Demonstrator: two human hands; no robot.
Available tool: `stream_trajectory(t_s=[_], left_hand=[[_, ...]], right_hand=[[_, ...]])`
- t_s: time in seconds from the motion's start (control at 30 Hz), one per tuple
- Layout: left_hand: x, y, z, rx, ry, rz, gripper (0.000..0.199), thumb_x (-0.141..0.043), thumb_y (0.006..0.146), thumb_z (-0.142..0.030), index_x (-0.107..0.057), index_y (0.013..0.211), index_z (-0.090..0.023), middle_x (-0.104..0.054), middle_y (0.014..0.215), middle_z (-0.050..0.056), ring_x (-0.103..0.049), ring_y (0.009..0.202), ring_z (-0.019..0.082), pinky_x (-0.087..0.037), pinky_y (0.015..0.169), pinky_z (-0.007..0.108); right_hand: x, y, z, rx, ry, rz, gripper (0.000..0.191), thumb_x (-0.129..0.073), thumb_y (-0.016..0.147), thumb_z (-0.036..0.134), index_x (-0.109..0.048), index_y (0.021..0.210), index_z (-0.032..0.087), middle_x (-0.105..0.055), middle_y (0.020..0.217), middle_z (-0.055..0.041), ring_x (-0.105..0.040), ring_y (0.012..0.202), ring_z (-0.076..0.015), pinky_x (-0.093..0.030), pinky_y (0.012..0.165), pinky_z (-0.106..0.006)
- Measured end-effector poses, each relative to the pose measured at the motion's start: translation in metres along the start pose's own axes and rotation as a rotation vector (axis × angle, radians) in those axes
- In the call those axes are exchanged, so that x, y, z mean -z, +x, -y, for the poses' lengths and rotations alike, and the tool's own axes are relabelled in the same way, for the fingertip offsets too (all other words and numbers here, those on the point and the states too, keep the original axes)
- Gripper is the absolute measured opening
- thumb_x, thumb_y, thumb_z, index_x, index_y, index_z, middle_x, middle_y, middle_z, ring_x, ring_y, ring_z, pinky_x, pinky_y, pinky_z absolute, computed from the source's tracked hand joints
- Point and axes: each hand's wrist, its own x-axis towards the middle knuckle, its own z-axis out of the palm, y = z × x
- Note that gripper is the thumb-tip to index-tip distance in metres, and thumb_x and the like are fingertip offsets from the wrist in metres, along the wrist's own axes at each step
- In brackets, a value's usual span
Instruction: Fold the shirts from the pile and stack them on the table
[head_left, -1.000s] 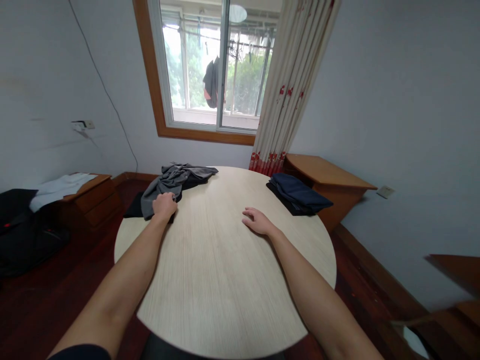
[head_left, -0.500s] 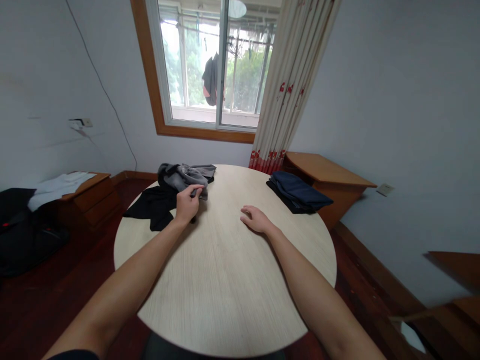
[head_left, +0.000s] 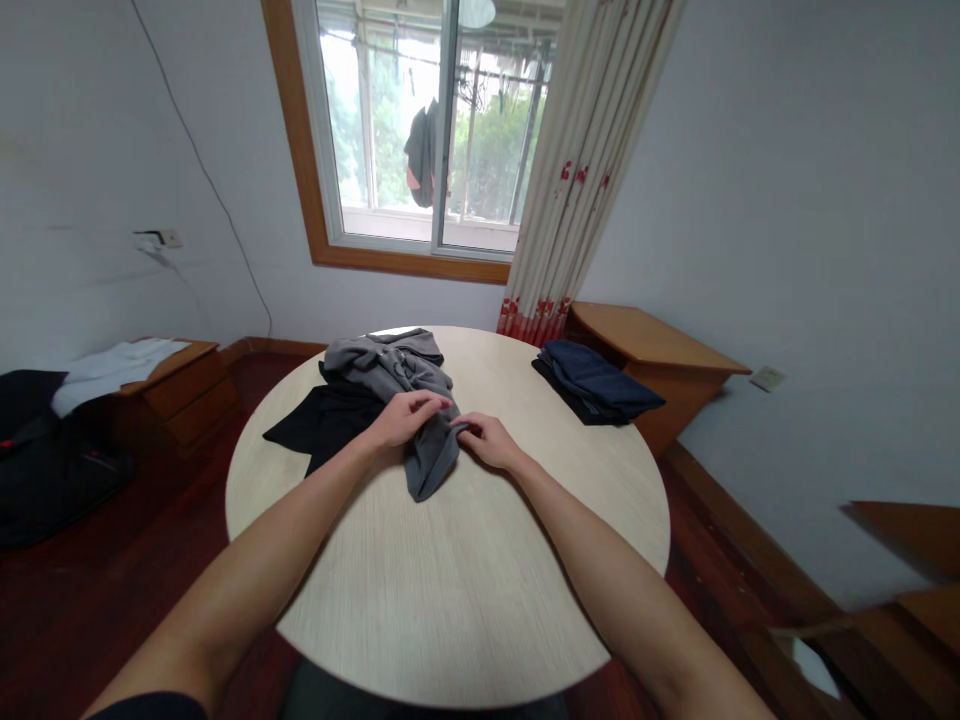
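A crumpled grey garment [head_left: 390, 362] lies on the round table [head_left: 457, 590], left of its middle, with one loose end reaching toward me. Over the garment's right part is my left hand [head_left: 409, 417], its fingers drawn together on the cloth; the fingertips are partly hidden. Just to the right, my right hand [head_left: 489, 440] pinches the garment's edge between thumb and fingers. Black clothing [head_left: 324, 425] spreads beneath and to the left of the grey cloth, partly covered by it and my left forearm.
A stack of folded dark clothes [head_left: 596, 382] sits near the table's right rim. Behind it stand a wooden desk [head_left: 652, 338] and a curtain [head_left: 577, 170] beside the window. On the left are a low wooden cabinet [head_left: 191, 395] and a black bag [head_left: 64, 480].
The grey garment has been drawn right and toward me, and its end now spreads out. My left hand has moved right with it. My right hand has shifted slightly left and taken its edge.
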Motion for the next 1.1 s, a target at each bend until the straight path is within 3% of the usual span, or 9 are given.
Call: stream_trajectory(t_s=[0.13, 0.2, 0.33, 0.43, 0.63, 0.77, 0.87, 0.93, 1.1], left_hand=[[0.042, 0.002, 0.031, 0.11, 0.448, -0.302, 0.052, -0.044, 0.086, -0.014, -0.063, 0.135, -0.016, -0.062, 0.14, 0.009, -0.054, 0.133, 0.025, -0.039, 0.116, 0.04], [0.057, 0.0, 0.046, 0.21, 0.693, -0.33, 0.07, -0.049, 0.079, -0.008, -0.05, 0.148, -0.016, -0.046, 0.156, 0.009, -0.039, 0.145, 0.027, -0.032, 0.121, 0.042], [0.072, -0.003, 0.064, 0.337, 0.914, -0.324, 0.079, -0.063, 0.085, -0.021, -0.034, 0.159, -0.021, -0.016, 0.169, 0.013, -0.015, 0.154, 0.037, -0.026, 0.12, 0.056], [0.076, -0.003, 0.069, 0.437, 0.938, -0.35, 0.073, -0.07, 0.086, -0.033, -0.043, 0.153, -0.027, -0.003, 0.171, 0.013, -0.006, 0.154, 0.044, -0.029, 0.115, 0.065], [0.079, 0.0, 0.085, 0.429, 0.836, -0.361, 0.029, -0.058, 0.091, -0.022, -0.074, 0.115, -0.02, -0.037, 0.161, 0.011, -0.035, 0.147, 0.035, -0.039, 0.116, 0.048], [0.081, 0.007, 0.08, 0.23, 0.606, -0.535, 0.026, -0.053, 0.087, -0.015, -0.074, 0.102, -0.015, -0.064, 0.137, 0.012, -0.057, 0.129, 0.028, -0.041, 0.114, 0.041], [0.065, 0.011, 0.052, -0.021, 0.301, -0.685, 0.025, -0.054, 0.09, -0.022, -0.071, 0.107, -0.015, -0.072, 0.123, 0.011, -0.063, 0.12, 0.025, -0.045, 0.11, 0.04], [0.042, 0.009, 0.023, -0.161, 0.078, -0.629, 0.024, -0.062, 0.09, -0.033, -0.07, 0.106, -0.018, -0.073, 0.12, 0.009, -0.063, 0.123, 0.026, -0.045, 0.11, 0.041], [-0.019, -0.005, -0.038, -0.26, -0.396, -0.031, 0.029, -0.079, 0.081, -0.044, -0.07, 0.093, -0.019, -0.075, 0.115, 0.012, -0.064, 0.123, 0.031, -0.046, 0.109, 0.048]], right_hand=[[-0.003, -0.001, 0.016, 0.004, 0.057, 0.02, 0.02, -0.059, 0.079, 0.021, -0.074, 0.091, 0.02, -0.073, 0.095, -0.0045, -0.066, 0.088, -0.0196, -0.051, 0.088, -0.034], [-0.003, -0.004, 0.028, 0.06, 0.14, 0.046, 0.016, -0.061, 0.079, 0.022, -0.074, 0.088, 0.021, -0.072, 0.096, -0.0046, -0.065, 0.094, -0.0208, -0.049, 0.091, -0.034], [0.004, -0.01, 0.053, 0.183, 0.354, 0.209, 0.019, -0.074, 0.077, 0.038, -0.073, 0.083, 0.021, -0.07, 0.091, -0.0045, -0.063, 0.089, -0.0215, -0.048, 0.086, -0.034], [0.016, -0.014, 0.062, 0.154, 0.517, 0.353, 0.032, -0.082, 0.069, 0.048, -0.072, 0.079, 0.019, -0.067, 0.084, -0.004, -0.06, 0.079, -0.0196, -0.047, 0.075, -0.03], [0.033, -0.017, 0.056, 0.022, 0.609, 0.338, 0.035, -0.086, 0.064, 0.047, -0.07, 0.076, 0.017, -0.065, 0.079, -0.0022, -0.058, 0.071, -0.016, -0.044, 0.067, -0.026], [0.028, -0.016, 0.049, -0.023, 0.458, 0.305, 0.034, -0.085, 0.066, 0.045, -0.072, 0.079, 0.017, -0.067, 0.079, -0.0027, -0.059, 0.07, -0.0156, -0.045, 0.067, -0.026], [0.02, -0.012, 0.045, -0.01, 0.366, 0.153, 0.036, -0.083, 0.069, 0.048, -0.07, 0.081, 0.017, -0.068, 0.081, -0.0042, -0.061, 0.073, -0.017, -0.048, 0.071, -0.03], [0.016, -0.009, 0.043, 0.01, 0.358, -0.017, 0.038, -0.081, 0.072, 0.051, -0.069, 0.088, 0.018, -0.067, 0.087, -0.0052, -0.06, 0.075, -0.0168, -0.05, 0.073, -0.031], [0.026, -0.009, 0.041, 0.072, 0.34, -0.334, 0.09, -0.088, 0.063, 0.046, -0.048, 0.143, 0.029, -0.054, 0.138, -0.0101, -0.06, 0.086, -0.0147, -0.052, 0.082, -0.032]])
